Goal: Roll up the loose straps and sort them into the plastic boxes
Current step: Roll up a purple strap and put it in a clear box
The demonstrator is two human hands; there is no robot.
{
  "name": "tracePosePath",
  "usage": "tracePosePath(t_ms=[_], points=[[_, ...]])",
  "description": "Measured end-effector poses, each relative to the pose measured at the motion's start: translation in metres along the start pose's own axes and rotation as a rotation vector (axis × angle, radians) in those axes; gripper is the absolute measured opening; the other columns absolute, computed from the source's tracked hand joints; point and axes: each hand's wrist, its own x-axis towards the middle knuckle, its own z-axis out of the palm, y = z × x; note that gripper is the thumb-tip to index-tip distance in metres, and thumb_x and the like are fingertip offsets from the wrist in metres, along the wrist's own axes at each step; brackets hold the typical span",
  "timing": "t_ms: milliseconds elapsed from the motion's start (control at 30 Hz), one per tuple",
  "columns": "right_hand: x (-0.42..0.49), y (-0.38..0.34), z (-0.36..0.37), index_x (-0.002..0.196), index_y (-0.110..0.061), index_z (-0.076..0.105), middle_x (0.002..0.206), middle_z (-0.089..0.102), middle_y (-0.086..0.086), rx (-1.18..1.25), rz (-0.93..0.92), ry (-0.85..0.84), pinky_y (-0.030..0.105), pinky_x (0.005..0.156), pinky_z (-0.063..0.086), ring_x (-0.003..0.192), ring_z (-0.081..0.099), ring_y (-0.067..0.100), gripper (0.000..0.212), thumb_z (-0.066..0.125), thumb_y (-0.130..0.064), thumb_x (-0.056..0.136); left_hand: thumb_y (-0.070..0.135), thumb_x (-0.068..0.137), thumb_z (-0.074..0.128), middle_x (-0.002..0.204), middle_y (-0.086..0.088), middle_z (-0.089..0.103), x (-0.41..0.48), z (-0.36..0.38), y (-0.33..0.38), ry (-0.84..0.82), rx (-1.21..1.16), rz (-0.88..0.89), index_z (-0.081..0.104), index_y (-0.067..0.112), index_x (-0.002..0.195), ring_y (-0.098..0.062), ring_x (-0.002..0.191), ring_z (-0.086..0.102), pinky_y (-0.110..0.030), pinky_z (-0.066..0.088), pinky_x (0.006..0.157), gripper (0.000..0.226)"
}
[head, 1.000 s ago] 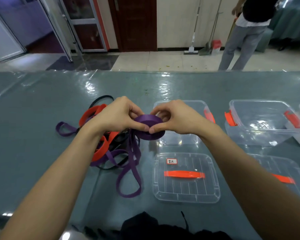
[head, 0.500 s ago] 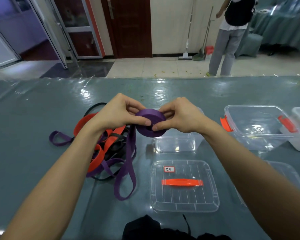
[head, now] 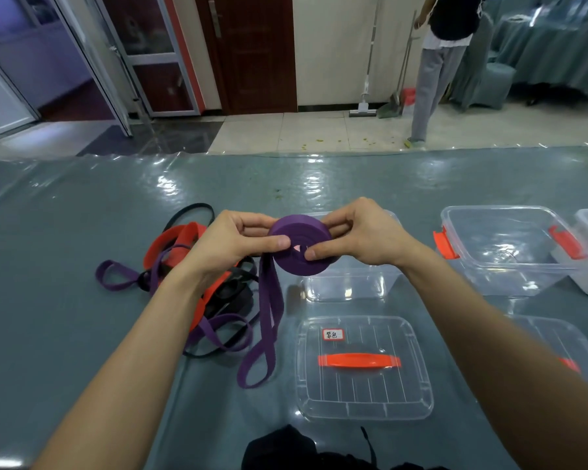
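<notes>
Right now both forearms are reaching forward over the table [head: 65, 266] and meeting in the middle, with the wrists bending slightly inward. The left hand [head: 231, 242] is gripping the left side of a purple roll [head: 299, 262]. Its thumb is lying across the near face and its other fingers are curling round the far edge. The right hand [head: 360, 239] is pinching the right side of the roll, the thumb pressing on the face near the centre and the fingers curling behind.

The roll is being held in the air, its flat face tilting toward the person, by the left end of an open clear box [head: 350, 286]. A loose purple tail [head: 269, 317] is hanging from the roll down to the table and lying there in a long loop. To the left, a tangle of straps [head: 190, 266] in orange, black and purple is lying partly under the left wrist.

A clear lid [head: 364, 395] with an orange handle [head: 358, 361] and a small label [head: 333, 334] is lying flat in front of the box. A second clear box [head: 503, 245] with orange clasps is standing apart to the right. Another person [head: 435, 62] is standing beyond the table.
</notes>
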Motion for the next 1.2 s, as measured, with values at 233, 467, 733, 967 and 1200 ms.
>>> tracePosePath(t_ms=[233,467,733,967,1200], points=[[0.002,0.01,0.013,0.111,-0.009,0.084,0.101,0.083,0.013,0.37,0.023,0.133,0.032,0.081,0.066,0.096,0.082,0.03,0.034,0.094,-0.009,0.078,0.014,0.078,0.093,0.102,-0.01,0.085,-0.005,0.013,-0.017,0.145,-0.14,0.114,0.089,0.021,0.104,-0.018,0.088,0.083,-0.024,0.064,0.072,0.027],[0.004,0.022,0.028,0.118,-0.003,0.08,0.107,0.081,0.019,0.513,0.038,0.182,0.043,0.087,0.066,0.1,0.08,0.038,0.04,0.091,-0.008,0.079,0.03,0.078,0.095,0.109,-0.015,0.084,-0.004,0.005,-0.01,0.123,-0.124,0.11,0.086,0.017,0.111,-0.027,0.099,0.083,-0.028,0.065,0.083,0.037],[0.012,0.017,0.029,0.112,-0.007,0.083,0.105,0.082,0.016,0.524,0.017,0.187,0.034,0.083,0.066,0.099,0.081,0.034,0.038,0.093,-0.011,0.076,0.031,0.08,0.095,0.106,-0.016,0.084,-0.007,-0.002,-0.003,0.127,-0.091,0.166,0.086,0.015,0.108,-0.028,0.097,0.083,-0.028,0.065,0.081,0.034],[0.014,0.014,0.037,0.108,-0.009,0.084,0.104,0.082,0.018,0.587,0.03,0.162,0.033,0.076,0.065,0.095,0.081,0.032,0.037,0.093,-0.015,0.073,0.054,0.07,0.099,0.104,-0.014,0.084,-0.003,-0.013,-0.006,0.12,-0.144,0.081,0.087,0.014,0.108,-0.024,0.091,0.083,-0.029,0.064,0.078,0.057],[0.015,0.013,0.037,0.116,-0.005,0.08,0.107,0.082,0.016,0.503,0.052,0.13,0.038,0.084,0.066,0.1,0.08,0.033,0.046,0.092,-0.019,0.074,0.038,0.067,0.104,0.108,-0.015,0.084,-0.003,-0.014,-0.008,0.137,-0.046,0.105,0.086,0.016,0.111,-0.034,0.099,0.083,-0.032,0.067,0.082,0.053]])
